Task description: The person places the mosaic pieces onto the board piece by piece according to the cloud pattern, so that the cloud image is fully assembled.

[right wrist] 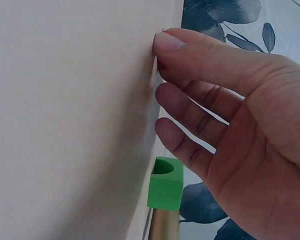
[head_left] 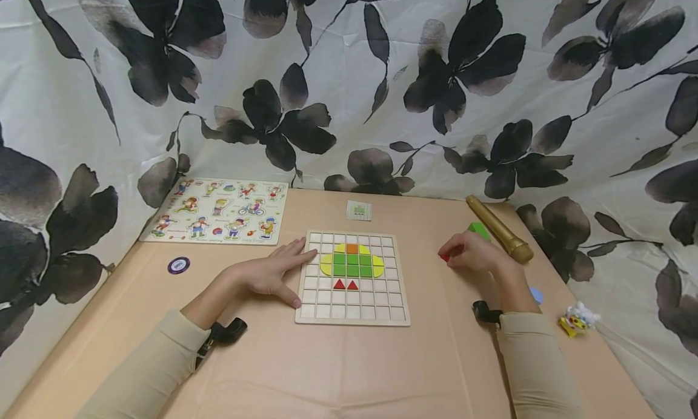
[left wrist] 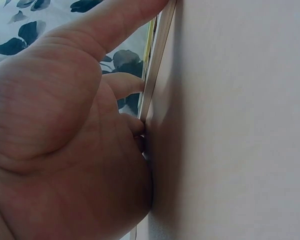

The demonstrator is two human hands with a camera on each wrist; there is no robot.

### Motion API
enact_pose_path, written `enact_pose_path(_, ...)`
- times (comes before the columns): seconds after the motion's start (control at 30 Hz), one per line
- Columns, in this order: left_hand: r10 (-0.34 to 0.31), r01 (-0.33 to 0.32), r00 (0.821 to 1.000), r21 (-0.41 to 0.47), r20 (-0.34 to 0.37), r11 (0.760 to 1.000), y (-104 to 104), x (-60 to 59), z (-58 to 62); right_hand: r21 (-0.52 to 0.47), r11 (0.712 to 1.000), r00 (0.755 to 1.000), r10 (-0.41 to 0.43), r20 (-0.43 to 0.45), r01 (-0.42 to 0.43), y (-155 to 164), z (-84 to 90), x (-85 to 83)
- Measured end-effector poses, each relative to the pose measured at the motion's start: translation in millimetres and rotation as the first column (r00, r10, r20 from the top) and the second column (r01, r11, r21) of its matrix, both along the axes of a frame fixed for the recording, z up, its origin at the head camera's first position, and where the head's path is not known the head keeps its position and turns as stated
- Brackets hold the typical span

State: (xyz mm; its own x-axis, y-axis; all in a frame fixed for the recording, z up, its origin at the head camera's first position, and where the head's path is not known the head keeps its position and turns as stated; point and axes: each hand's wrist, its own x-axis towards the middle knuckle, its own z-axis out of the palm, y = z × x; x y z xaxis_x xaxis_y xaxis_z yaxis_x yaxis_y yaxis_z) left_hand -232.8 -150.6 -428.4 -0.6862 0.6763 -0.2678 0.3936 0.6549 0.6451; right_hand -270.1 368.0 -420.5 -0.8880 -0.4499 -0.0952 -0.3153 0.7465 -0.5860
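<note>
A white gridded board (head_left: pixel 323 312) lies mid-table, with green squares (head_left: pixel 351 270), an orange square (head_left: pixel 351 248), yellow curved pieces (head_left: pixel 326 265) and two red triangles (head_left: pixel 339 284) on its cells. My left hand (head_left: pixel 271 272) rests along the board's left edge, fingers extended and thumb spread towards the lower corner. In the left wrist view, fingers of that hand (left wrist: pixel 122 85) touch the board's side. To the right of the board, my right hand (head_left: pixel 473 254) pinches a small red piece (head_left: pixel 444 257) between thumb and forefinger, close to the table. Its shape is mostly covered.
Beyond the right hand lie a green block with a rounded hollow (right wrist: pixel 165 192) and a golden tube (head_left: pixel 498 228). A blue piece (head_left: pixel 537 295) and a small toy figure (head_left: pixel 578 320) are at the right. A picture card (head_left: pixel 358 211), picture board (head_left: pixel 229 213) and round token (head_left: pixel 178 265) lie farther left.
</note>
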Motion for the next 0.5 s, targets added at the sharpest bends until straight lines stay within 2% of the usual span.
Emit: enact_pose_path(0.5, -0.009, 0.009, 1.0, 0.009, -0.006, 1.0, -0.4, -1.2, -0.4, 0.085, 0.995, 0.998, -0.048, -0.048, 0.052, -9.0, -1.9, -3.3)
